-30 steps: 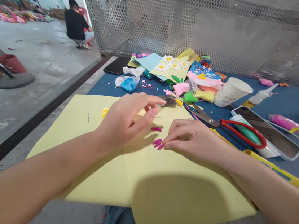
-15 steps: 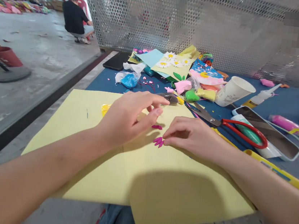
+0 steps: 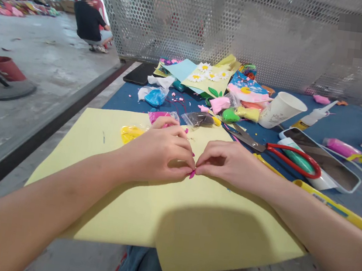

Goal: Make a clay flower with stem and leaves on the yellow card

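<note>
Small magenta clay petals point(image 3: 192, 174) lie on the yellow paper point(image 3: 131, 217), mostly covered by fingertips. My left hand point(image 3: 162, 153) pinches at the petals from the left, thumb and index finger pressed on them. From the right, my right hand point(image 3: 230, 161) has its thumb and index finger closed on the same petals, and the fingertips of both hands meet there. Behind my left hand are a bag of yellow clay point(image 3: 130, 134) and a bag of magenta clay point(image 3: 160, 117), partly hidden.
Red-handled scissors point(image 3: 293, 160), a phone point(image 3: 341, 170), a paper cup point(image 3: 283, 110) and a yellow tool point(image 3: 333, 206) lie right. Clay bags and a daisy-decorated paper point(image 3: 207, 79) sit behind. A person point(image 3: 87, 20) squats far left.
My left hand has come down and right, its fingers closing onto the petals beside my right fingertips. The magenta bag now shows behind it. My right hand has hardly moved.
</note>
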